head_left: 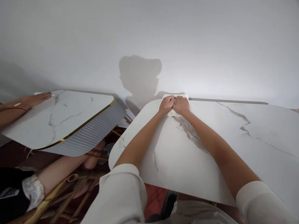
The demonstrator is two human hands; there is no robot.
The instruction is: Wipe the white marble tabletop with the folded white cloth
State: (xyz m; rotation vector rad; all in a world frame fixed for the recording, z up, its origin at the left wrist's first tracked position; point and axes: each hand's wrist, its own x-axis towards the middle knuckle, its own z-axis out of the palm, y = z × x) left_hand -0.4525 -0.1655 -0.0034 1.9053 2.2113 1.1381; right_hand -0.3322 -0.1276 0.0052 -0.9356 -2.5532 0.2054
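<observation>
Both my arms reach out across a white marble-patterned table (pixel 233 146) to its far edge by the wall. My left hand (pixel 166 105) and my right hand (pixel 181 105) lie side by side, fingers curled, pressing down on a small white cloth (pixel 175 97). The cloth shows above and just below my hands; the rest of it is hidden under them.
A second white marble-look table (pixel 60 119) with a gold trim and ribbed edge stands to the left. Another person's hand (pixel 30 101) rests flat on its far end, and that person's leg shows below it. A plain white wall (pixel 149 40) runs behind both tables.
</observation>
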